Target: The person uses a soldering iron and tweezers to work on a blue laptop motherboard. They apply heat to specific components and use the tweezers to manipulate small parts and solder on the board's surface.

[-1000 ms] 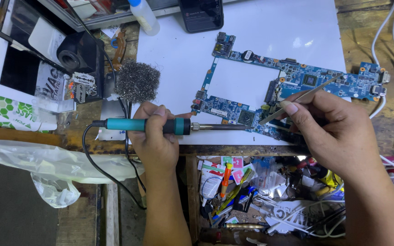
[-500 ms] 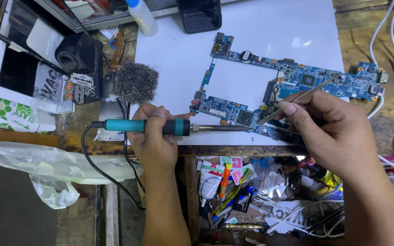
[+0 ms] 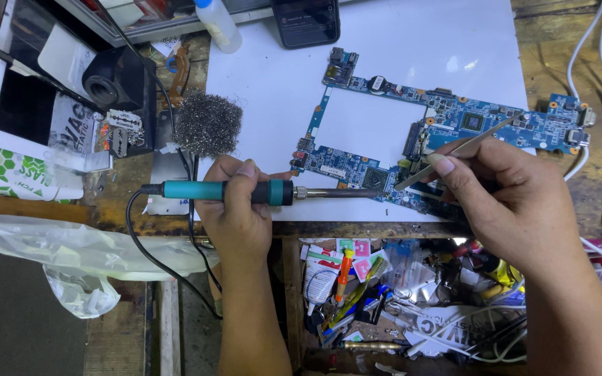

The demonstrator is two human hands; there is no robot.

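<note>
A wooden worktop (image 3: 566, 42) carries a white sheet (image 3: 273, 97), and on the sheet lies a blue, frame-shaped circuit board (image 3: 468, 122), its lower edge near the sheet's front border. Below the worktop, an open drawer (image 3: 398, 299) is full of small tools and packets. The right hand (image 3: 517, 202) rests over the board's lower right part, its grip closed on thin metal tweezers (image 3: 468, 144). The left hand (image 3: 235, 209) has its grip closed around a teal-handled soldering iron (image 3: 245, 191), held level, tip reaching the board's lower edge. A wad of steel wool (image 3: 207, 123) sits just above that hand.
</note>
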